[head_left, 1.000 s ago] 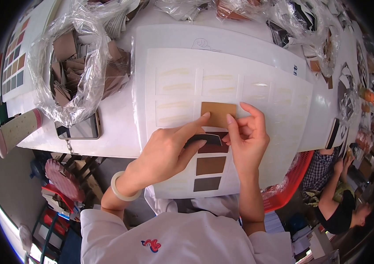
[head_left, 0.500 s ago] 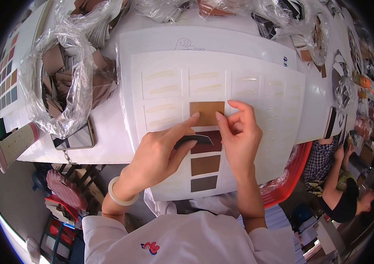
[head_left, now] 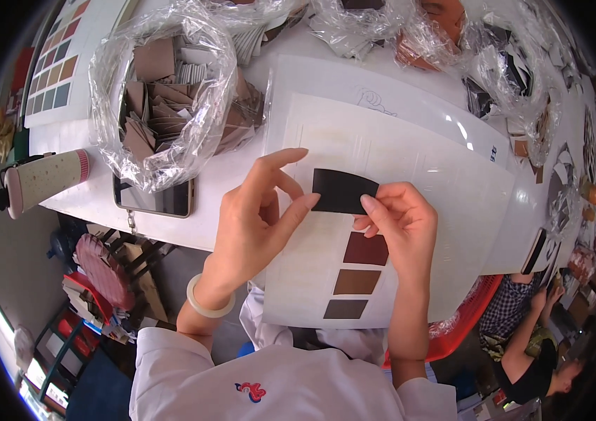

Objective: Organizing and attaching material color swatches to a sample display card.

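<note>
A flat black swatch (head_left: pixel 344 191), bowed slightly along its top edge, is held above a large white card (head_left: pixel 445 238). My right hand (head_left: pixel 409 223) pinches its lower right corner between thumb and fingers. At its lower left corner, the thumb of my left hand (head_left: pixel 259 214) grips with a curled finger, while the index finger stands raised and apart. Below on the card, a dark red swatch (head_left: pixel 366 249), a brown swatch (head_left: pixel 358 282) and a grey-brown swatch (head_left: pixel 345 309) lie in a column. The card area directly behind the black swatch is hidden.
An opened clear plastic bag (head_left: pixel 112 137) of brown swatches stands left of the card, partly over a phone (head_left: pixel 154 198). A bottle (head_left: pixel 44 184) lies at the table's left edge. More plastic bags (head_left: pixel 445 42) line the back. A red basket (head_left: pixel 470 309) and another person (head_left: pixel 529 344) are at right.
The black swatch, earlier tucked in my left hand, is now spread between both hands. Both hands have let go of the tan swatch on the card. The view has shifted.
</note>
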`<state>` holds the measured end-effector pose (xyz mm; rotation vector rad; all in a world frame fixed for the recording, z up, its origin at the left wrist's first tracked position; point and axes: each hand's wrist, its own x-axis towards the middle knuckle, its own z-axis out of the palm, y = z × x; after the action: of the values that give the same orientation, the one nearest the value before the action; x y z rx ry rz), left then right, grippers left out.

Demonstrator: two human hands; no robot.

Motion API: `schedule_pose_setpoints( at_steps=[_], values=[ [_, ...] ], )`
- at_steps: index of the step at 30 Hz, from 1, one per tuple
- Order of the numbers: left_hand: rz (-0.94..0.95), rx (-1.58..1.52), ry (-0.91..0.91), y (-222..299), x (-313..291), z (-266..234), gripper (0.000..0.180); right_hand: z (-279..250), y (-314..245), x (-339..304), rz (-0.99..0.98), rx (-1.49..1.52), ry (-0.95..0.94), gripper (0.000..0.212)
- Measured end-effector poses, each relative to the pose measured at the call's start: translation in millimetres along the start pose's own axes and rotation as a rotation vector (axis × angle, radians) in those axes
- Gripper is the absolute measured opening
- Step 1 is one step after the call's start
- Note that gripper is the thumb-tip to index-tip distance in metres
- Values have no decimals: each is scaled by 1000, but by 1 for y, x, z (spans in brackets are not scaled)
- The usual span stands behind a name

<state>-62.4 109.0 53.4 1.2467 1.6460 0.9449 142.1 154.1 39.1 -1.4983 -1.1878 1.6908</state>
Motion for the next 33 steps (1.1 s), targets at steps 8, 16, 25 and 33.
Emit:
schedule_pose_setpoints(
  at_steps=[8,16,25,33],
  values=[
    [-15,-68,199,-22,-11,-22,37,32,2,31,-33,53,107,12],
    [-6,-56,135,-19,-1,-22,34,39,-3,34,-19,-19,161,11],
    [201,176,-61,-24,20,-4,38,41,0,35,4,-57,184,12],
    [225,280,-40,-24,21,0,36,43,-2,34,-49,-89,217,28]
  ],
)
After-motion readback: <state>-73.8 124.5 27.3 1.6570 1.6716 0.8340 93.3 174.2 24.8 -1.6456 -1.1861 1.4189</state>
